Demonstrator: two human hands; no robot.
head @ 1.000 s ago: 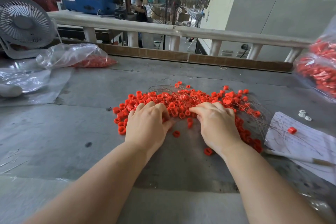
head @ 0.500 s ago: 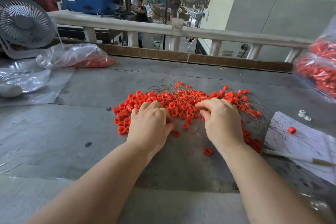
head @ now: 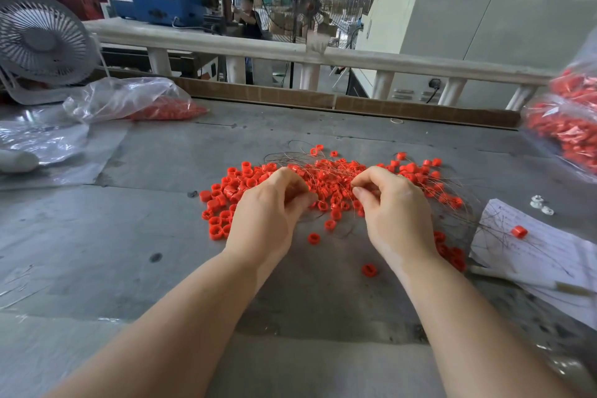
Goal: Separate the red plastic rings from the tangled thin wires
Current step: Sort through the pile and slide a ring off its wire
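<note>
Small red plastic rings (head: 248,182) heaped on grey table, tangled among thin wires (head: 326,168)

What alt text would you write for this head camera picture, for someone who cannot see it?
Two bare hands, left and right, pinch at thin wires tangled through a pile of red rings on a grey table. Bags of red rings and a paper sheet lie to the right.

No text is reading clearly anywhere. The paper sheet (head: 533,249) lying at the tabletop's (head: 129,236) right edge is showing faint handwritten lines, too small and blurred to make out.
</note>
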